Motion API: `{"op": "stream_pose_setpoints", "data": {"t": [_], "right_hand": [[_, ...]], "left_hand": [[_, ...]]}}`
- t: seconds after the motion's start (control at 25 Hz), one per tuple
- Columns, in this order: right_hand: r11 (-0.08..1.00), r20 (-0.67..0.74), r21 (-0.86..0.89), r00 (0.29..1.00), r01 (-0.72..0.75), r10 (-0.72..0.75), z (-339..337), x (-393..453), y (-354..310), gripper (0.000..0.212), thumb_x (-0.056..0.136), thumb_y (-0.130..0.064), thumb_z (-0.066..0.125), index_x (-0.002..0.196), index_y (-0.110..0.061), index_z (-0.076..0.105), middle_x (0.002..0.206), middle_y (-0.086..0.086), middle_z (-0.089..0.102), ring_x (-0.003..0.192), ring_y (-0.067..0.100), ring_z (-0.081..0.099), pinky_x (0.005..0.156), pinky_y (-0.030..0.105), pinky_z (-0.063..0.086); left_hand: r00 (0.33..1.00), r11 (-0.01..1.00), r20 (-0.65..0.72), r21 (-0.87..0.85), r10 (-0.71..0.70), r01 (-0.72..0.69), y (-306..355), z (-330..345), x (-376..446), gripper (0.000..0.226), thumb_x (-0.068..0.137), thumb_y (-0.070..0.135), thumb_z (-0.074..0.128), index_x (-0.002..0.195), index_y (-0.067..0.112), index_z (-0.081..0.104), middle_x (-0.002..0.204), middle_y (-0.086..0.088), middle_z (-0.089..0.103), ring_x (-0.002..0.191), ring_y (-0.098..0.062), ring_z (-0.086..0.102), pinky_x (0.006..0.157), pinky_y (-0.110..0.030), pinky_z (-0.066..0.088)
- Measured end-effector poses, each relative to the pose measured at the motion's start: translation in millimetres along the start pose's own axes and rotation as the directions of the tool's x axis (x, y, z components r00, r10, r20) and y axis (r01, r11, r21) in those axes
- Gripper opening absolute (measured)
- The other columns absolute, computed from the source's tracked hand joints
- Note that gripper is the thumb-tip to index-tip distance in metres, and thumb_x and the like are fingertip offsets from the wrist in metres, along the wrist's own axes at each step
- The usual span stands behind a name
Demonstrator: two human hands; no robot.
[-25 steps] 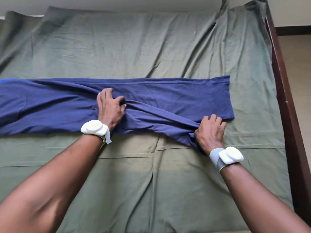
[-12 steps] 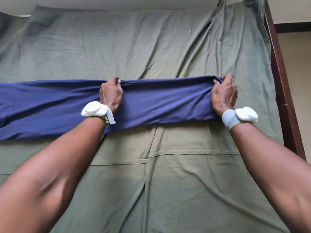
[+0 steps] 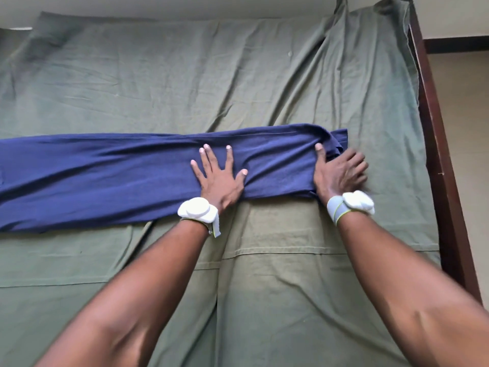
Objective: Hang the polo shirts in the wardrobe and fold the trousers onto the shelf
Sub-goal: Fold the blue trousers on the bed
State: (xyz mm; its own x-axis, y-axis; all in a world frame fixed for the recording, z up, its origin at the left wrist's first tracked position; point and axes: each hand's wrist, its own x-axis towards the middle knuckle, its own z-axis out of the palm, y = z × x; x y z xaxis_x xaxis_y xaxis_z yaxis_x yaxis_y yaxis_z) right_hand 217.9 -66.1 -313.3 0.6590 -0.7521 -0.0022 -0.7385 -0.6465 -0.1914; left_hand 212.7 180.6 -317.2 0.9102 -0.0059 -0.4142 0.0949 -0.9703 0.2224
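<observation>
Navy blue trousers (image 3: 105, 176) lie folded lengthwise in a long band across the bed, running off the left edge of the view. My left hand (image 3: 219, 176) lies flat on the cloth near its middle, fingers spread and straight. My right hand (image 3: 340, 173) rests on the right end of the trousers at the hem, blurred, its fingers extended over the cloth edge and onto the sheet. Both wrists carry white bands.
A wrinkled olive green sheet (image 3: 238, 75) covers the whole bed. A dark wooden bed rail (image 3: 436, 144) runs down the right side, with pale floor beyond it. A light wall borders the far edge.
Both hands let go of the far edge they had folded over and now lie flat on the trousers, lower down. The cloth lies smoother and narrower.
</observation>
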Motion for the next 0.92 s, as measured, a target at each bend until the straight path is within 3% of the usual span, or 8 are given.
{"op": "stream_pose_setpoints", "data": {"t": [0.16,0.32,0.52,0.64,0.72,0.76,0.8,0.92], "right_hand": [[0.954,0.264,0.191,0.948,-0.232,0.177,-18.2,0.2,-4.1,0.077,0.073,-0.054,0.075,0.122,-0.003,0.045,0.127,0.02,0.055,0.119,0.037,0.051,0.096,0.045,0.042],[0.533,0.628,0.583,0.757,-0.613,0.183,-31.7,20.3,-9.8,0.037,0.06,-0.001,0.078,0.086,-0.011,0.055,0.083,0.009,0.061,0.085,0.025,0.063,0.063,0.038,0.055],[0.768,0.299,0.62,0.953,-0.162,-0.04,-72.9,-39.2,-59.8,0.025,0.07,-0.018,0.069,0.064,-0.017,0.045,0.073,0.005,0.057,0.067,0.018,0.047,0.058,0.036,0.041],[0.626,0.345,0.779,0.861,-0.04,-0.374,-93.6,-118.4,-128.3,0.018,0.081,-0.022,0.073,0.086,-0.011,0.059,0.082,0.005,0.064,0.07,0.015,0.053,0.061,0.033,0.041],[0.614,0.556,0.781,0.578,-0.117,-0.597,-90.5,-161.0,-159.7,0.028,0.084,-0.031,0.073,0.094,-0.007,0.064,0.083,0.0,0.066,0.072,0.011,0.056,0.066,0.029,0.044],[0.65,0.603,0.753,0.498,-0.099,-0.623,-81.3,-172.1,-162.6,0.028,0.085,-0.033,0.072,0.093,-0.007,0.067,0.082,0.0,0.067,0.074,0.011,0.057,0.068,0.028,0.045],[0.687,0.605,0.725,0.531,-0.059,-0.593,-69.3,-180.0,-161.3,0.025,0.086,-0.032,0.071,0.092,-0.008,0.07,0.085,0.001,0.069,0.078,0.014,0.06,0.073,0.029,0.048],[0.847,0.43,0.531,0.867,-0.018,-0.251,-45.2,-172.9,-130.2,0.029,0.085,-0.03,0.068,0.106,-0.009,0.066,0.113,0.013,0.066,0.109,0.029,0.059,0.092,0.033,0.044]], "left_hand": [[0.989,0.999,0.147,-0.035,-0.008,0.014,17.1,-4.8,3.6,0.089,0.087,0.075,0.033,0.152,0.037,-0.014,0.153,-0.023,-0.034,0.14,-0.036,-0.035,0.108,-0.061,-0.022],[0.983,0.999,0.185,-0.04,-0.012,0.02,14.2,-23.4,2.9,0.093,0.082,0.078,0.042,0.152,0.043,-0.009,0.157,-0.019,-0.028,0.145,-0.031,-0.029,0.113,-0.059,-0.016],[0.967,0.941,0.254,-0.327,-0.002,0.087,5.3,-55.3,0.3,0.064,0.095,0.056,0.039,0.153,0.037,0.022,0.163,-0.015,-0.004,0.151,-0.028,-0.006,0.118,-0.053,-0.004],[0.96,0.487,0.272,-0.831,-0.065,0.269,-53.7,-8.4,39.9,0.055,0.095,0.064,0.034,0.131,0.028,0.056,0.134,0.006,0.058,0.132,-0.026,0.047,0.111,-0.043,0.035],[0.965,-0.013,0.261,-0.965,0.04,0.262,-149.5,92.4,120.0,0.06,0.07,0.094,0.035,0.112,0.055,0.054,0.122,0.048,0.045,0.144,-0.036,0.026,0.105,-0.042,0.005],[0.964,-0.157,0.266,-0.951,0.02,0.266,-185.4,101.0,133.2,0.062,0.06,0.099,0.04,0.102,0.055,0.053,0.112,0.058,0.039,0.142,-0.043,0.028,0.065,-0.047,0.049],[0.966,-0.11,0.241,-0.967,-0.089,0.231,-202.2,82.1,116.7,0.059,0.064,0.093,0.046,0.1,0.047,0.056,0.117,0.054,0.043,0.126,-0.043,0.051,0.078,-0.073,0.044],[0.909,0.105,0.288,-0.937,-0.301,0.332,-142.2,-58.8,-9.1,0.022,0.08,0.033,0.075,0.088,0.019,0.06,0.091,-0.001,0.066,0.068,-0.022,0.065,0.062,-0.039,0.06]]}}
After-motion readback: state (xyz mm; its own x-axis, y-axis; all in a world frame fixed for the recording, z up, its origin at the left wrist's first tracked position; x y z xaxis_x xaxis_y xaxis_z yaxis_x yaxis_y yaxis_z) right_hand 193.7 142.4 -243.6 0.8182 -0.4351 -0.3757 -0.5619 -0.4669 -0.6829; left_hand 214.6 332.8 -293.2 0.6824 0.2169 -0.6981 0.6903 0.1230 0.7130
